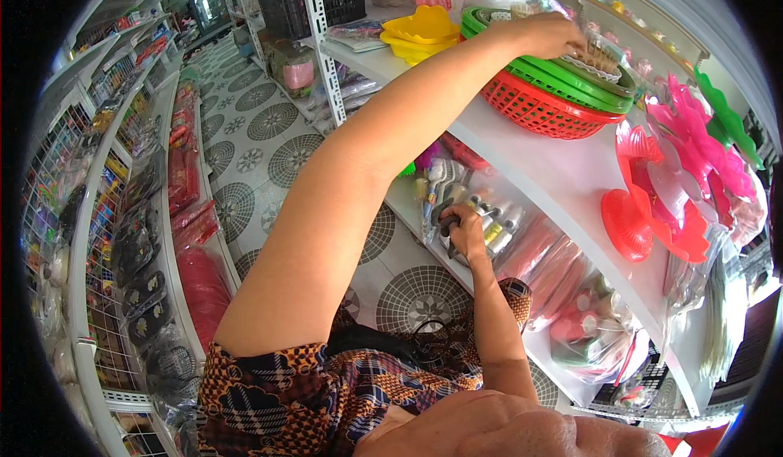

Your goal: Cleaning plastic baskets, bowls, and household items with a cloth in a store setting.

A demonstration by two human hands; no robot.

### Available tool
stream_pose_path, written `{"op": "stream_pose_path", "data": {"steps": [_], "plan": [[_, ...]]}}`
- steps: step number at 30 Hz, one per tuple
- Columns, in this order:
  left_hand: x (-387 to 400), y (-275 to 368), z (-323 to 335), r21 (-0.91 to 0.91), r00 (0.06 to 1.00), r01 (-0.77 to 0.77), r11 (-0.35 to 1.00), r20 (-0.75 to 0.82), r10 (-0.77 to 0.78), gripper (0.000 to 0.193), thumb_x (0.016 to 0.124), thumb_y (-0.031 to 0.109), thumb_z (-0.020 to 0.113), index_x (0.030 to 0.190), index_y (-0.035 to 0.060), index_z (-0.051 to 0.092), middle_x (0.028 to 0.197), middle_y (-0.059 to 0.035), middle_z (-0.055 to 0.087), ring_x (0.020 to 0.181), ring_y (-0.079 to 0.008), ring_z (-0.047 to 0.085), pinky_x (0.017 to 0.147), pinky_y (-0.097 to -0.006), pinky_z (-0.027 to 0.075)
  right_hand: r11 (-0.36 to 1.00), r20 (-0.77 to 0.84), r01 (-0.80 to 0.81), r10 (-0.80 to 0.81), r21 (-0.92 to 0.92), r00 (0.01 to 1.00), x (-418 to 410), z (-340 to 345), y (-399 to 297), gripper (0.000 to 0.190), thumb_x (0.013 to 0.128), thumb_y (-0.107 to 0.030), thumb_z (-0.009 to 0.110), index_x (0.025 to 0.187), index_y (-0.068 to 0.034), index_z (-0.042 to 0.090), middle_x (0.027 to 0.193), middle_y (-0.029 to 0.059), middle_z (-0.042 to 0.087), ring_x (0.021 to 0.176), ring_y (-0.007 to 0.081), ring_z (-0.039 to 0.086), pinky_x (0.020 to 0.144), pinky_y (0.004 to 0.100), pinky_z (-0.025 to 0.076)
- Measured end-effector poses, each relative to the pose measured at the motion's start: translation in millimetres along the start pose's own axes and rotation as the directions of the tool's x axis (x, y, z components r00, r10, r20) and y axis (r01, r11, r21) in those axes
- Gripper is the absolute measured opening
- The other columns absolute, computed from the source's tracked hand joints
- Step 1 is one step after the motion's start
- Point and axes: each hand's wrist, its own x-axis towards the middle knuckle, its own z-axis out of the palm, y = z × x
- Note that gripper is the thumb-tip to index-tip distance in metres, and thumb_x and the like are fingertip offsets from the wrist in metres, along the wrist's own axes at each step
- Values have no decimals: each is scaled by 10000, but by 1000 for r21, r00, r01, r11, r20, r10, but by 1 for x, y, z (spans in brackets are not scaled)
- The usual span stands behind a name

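Observation:
My left hand (553, 36) reaches over the stack of green and red plastic baskets (550, 111) on the upper shelf. Its fingers are bent down at brown bristly items (596, 62) with a white lacy edge in the top basket; whether they grip one is hidden. Lower down, my right hand (466, 227) is closed around a dark looped handle (445, 213), which looks like part of scissors. It is beside the lower shelf, next to spools of thread (498, 236) in clear plastic. Yellow scalloped plastic dishes (422, 31) are left of the baskets.
Pink and red flower-shaped plastic pieces (679, 151) stand on the white shelf (538, 181) at right. Bagged goods (587, 328) fill the level below. Packed racks (141, 212) line the left side of the patterned tile floor (269, 120). A black crate (312, 1) is farther back.

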Motion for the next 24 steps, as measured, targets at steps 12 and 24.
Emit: {"op": "stream_pose_path", "data": {"steps": [12,24], "plan": [[-45,1,-56,-261,915,245,934,-255,-312,315,875,230,491,1130,47,523,980,-96,619,839,-180,590,721,-281,474,995,67,69,-64,-79,996,2,7,-8,260,559,130,462,714,-27,599,759,155,577,795,346,537,731,396,433],[-192,-138,36,-419,-239,907,-45,-423,-874,481,685,321,650,1033,1,562,1214,-250,389,1144,-378,343,924,-458,312,979,188,106,-72,-176,980,1,17,4,264,551,131,474,721,-30,596,753,145,566,796,347,514,714,404,422]]}}
